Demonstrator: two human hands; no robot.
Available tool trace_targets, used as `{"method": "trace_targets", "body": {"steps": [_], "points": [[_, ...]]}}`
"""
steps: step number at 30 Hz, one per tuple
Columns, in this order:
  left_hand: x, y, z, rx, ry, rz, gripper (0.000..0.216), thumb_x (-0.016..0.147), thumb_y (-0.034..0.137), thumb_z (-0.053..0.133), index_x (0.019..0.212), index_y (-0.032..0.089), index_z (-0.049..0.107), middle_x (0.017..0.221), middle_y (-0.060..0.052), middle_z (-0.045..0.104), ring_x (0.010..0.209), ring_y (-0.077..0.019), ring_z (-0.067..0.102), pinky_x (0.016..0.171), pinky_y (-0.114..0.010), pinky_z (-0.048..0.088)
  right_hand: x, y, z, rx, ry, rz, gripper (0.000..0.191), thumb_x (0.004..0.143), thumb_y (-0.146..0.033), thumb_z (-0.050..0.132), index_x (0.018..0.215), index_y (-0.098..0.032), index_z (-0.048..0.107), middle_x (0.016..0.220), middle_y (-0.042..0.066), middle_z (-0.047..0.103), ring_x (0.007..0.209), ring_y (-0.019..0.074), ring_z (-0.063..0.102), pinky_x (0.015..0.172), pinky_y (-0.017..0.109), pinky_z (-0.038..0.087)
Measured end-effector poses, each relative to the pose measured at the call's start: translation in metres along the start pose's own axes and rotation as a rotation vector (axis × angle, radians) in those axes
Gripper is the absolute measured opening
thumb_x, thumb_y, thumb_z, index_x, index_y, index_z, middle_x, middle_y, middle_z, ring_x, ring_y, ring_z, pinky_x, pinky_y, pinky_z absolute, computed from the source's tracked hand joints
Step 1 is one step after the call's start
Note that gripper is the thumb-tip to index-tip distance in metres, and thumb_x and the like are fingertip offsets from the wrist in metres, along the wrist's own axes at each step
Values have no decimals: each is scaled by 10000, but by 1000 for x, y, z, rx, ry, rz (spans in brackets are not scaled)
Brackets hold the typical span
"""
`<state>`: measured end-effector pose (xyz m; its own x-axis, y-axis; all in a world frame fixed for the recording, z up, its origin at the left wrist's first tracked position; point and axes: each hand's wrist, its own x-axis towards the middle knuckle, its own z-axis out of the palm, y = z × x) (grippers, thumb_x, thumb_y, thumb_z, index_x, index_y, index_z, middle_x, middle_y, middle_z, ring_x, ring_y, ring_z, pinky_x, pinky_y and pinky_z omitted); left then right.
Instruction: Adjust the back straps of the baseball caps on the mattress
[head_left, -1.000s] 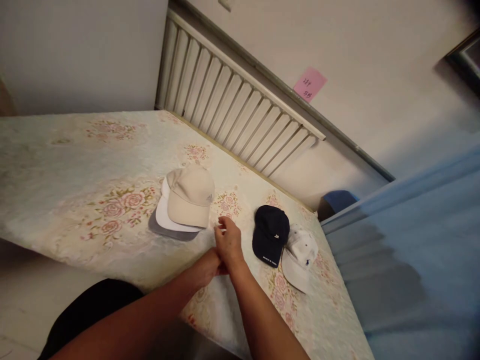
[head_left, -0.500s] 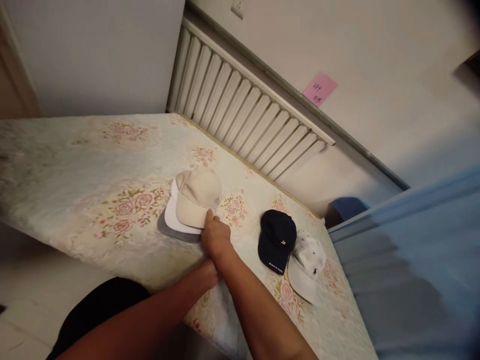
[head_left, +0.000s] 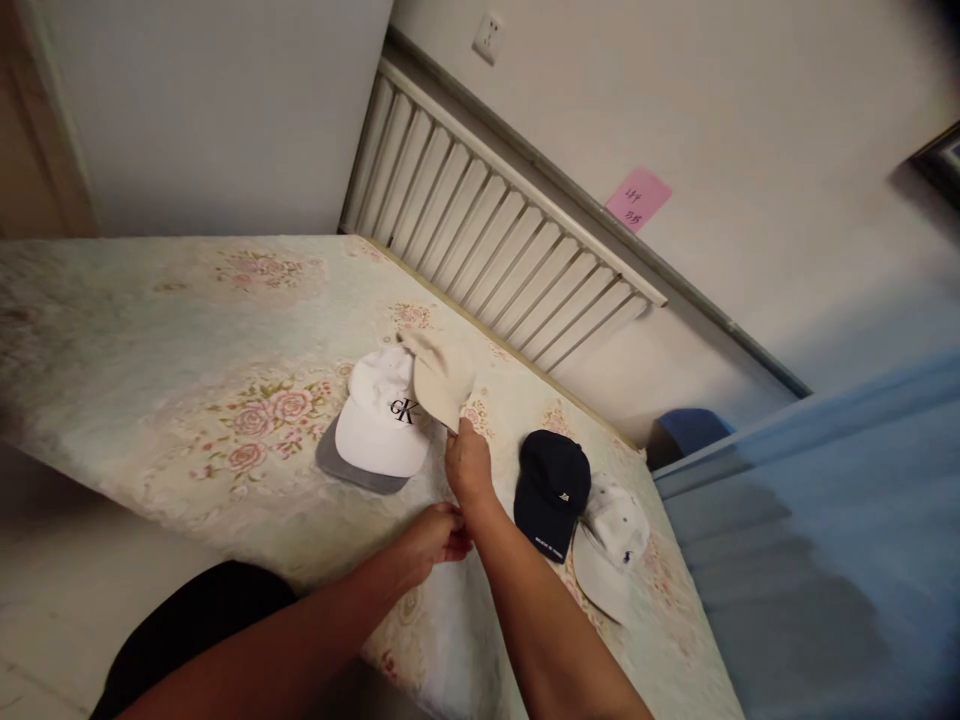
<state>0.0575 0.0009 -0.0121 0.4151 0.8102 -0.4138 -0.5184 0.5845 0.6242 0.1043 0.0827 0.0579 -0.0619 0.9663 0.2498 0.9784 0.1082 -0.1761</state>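
Note:
My right hand (head_left: 469, 462) pinches the brim of a beige baseball cap (head_left: 441, 372), which is lifted off to the right of a white cap (head_left: 381, 420) with dark letters on its front. Under the white cap a grey brim (head_left: 367, 480) shows; the rest of that cap is hidden. My left hand (head_left: 435, 538) hovers below and beside my right wrist, fingers loosely apart, with nothing seen in it. To the right lie a navy cap (head_left: 553, 485) and a pale cap (head_left: 613, 530) with a small dark logo, their edges overlapping.
The caps lie on a flower-patterned cloth surface (head_left: 187, 340). A white radiator (head_left: 487, 215) runs along the wall behind it. Blue curtain-like fabric (head_left: 810, 540) hangs at the right, with a blue object (head_left: 694, 432) near it. A pink note (head_left: 637, 198) sticks to the wall.
The beige cap has moved right, off the white cap, in my right hand, uncovering the white cap's lettering. My left hand has come into view from behind my right wrist.

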Motion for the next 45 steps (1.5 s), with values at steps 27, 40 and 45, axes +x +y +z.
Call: {"method": "trace_targets", "body": {"steps": [27,40,45], "points": [[2,47,-7,-410,-94,108,475,930,513,369,939,95,596,785,-137,682,737,-205,666,714,-325,518,-183,96,-61,562,-2,156,323,865,-259,410,1011,-183,688,619,19,701,645,215,674,711,313,520],[7,45,-4,-395,-42,101,75,872,138,539,860,143,613,762,-39,690,653,-134,636,621,-243,499,-256,138,-45,474,81,22,490,881,-389,475,1353,-260,506,1336,53,586,1242,247,541,1017,374,474],[5,44,-4,-363,-59,100,90,794,75,606,849,144,622,731,-26,681,606,-130,622,585,-233,472,-277,165,-25,401,191,106,477,871,-412,476,1315,-253,548,1296,74,615,1191,259,584,993,407,500]]}}
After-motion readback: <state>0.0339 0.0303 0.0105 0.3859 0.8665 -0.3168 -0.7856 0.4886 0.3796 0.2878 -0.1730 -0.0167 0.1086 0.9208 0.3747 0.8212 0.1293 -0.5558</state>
